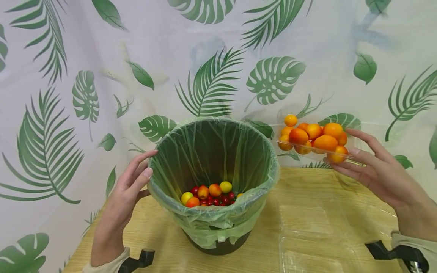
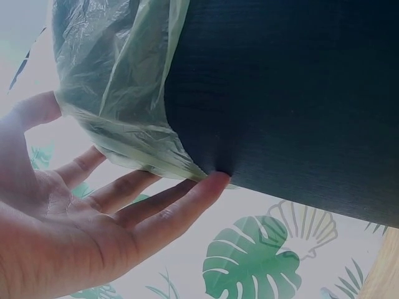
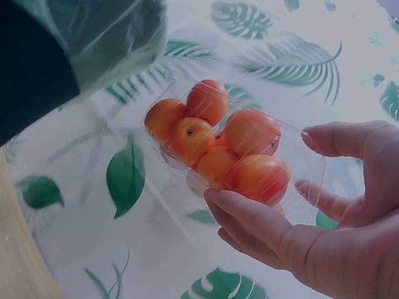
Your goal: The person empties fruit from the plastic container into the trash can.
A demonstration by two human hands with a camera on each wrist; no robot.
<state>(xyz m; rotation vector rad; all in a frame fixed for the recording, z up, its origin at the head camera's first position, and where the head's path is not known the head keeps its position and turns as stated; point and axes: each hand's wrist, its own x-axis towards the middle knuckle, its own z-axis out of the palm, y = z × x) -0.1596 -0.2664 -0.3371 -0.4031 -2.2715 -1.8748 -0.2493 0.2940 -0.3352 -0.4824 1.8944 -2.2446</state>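
Fruit, orange and flushed with red, sits in a clear container that the right hand holds up to the right of a dark bin. The right forearm comes in from the right edge, its wrist clothed in a pale cuff, and the hand points inward. It grips the container by one end: the thumb lies along the near side, the index finger reaches over the end above it, and other fingers pass underneath. The opposite end points toward the bin, near it yet apart, and the container's rim slopes slightly down toward the hand.

The left arm rises from the lower left edge, and the left hand rests against the outside of the bin. That hand is spread wide; the left wrist view shows the palm turned upward, the thumb at the pale green liner and a fingertip touching the dark wall.

Inside the lined bin lie loose fruits in red, orange and yellow. The bin stands on a wooden table, with clear trays to its right and a leaf-printed sheet behind.
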